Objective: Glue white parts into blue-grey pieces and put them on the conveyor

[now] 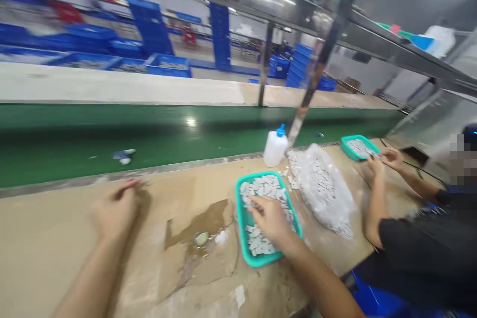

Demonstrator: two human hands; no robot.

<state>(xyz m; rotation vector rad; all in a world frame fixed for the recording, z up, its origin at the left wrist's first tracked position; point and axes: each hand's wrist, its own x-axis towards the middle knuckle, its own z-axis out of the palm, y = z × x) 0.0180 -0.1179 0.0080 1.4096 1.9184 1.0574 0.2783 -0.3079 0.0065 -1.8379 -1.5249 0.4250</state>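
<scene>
Right hand (271, 218) at the teal tray (261, 261), left hand (116, 208) well apart

Well left of the tray, the left hand is loosely curled; blur hides whether it pinches anything. A wet cardboard piece (212, 266) lies just left of the tray. The white pieces (266, 186) lie inside the tray, beneath and around the right hand, whose fingers are bent together; I cannot tell whether they grip one. Beyond the tray stands a white bottle (275, 149). Right of the tray sits a clear bag (324, 189); farther right, a co-worker's hands (376, 165).
</scene>
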